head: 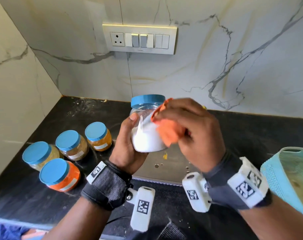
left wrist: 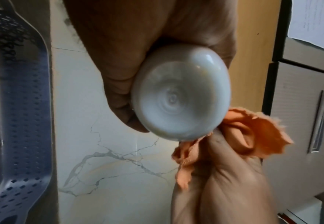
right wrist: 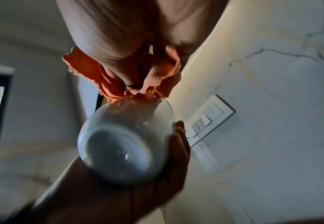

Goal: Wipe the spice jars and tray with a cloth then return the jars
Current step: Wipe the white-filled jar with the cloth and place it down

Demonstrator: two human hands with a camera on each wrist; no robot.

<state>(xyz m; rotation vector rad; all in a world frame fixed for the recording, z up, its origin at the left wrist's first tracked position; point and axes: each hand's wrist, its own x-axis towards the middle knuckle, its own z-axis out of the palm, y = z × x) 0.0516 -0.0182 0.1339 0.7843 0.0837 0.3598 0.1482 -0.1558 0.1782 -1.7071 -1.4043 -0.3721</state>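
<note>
My left hand grips a clear jar of white powder with a blue lid, held tilted above the black counter. My right hand holds a bunched orange cloth pressed against the jar's right side. The left wrist view shows the jar's round base with the cloth just below it. In the right wrist view the cloth sits on the jar's upper wall. The light blue perforated tray stands tilted at the right edge.
Several blue-lidded spice jars stand on the counter at the left: an orange one, a pale one, a brown one and a yellow one. A switch plate is on the marble wall. Crumbs lie below the jar.
</note>
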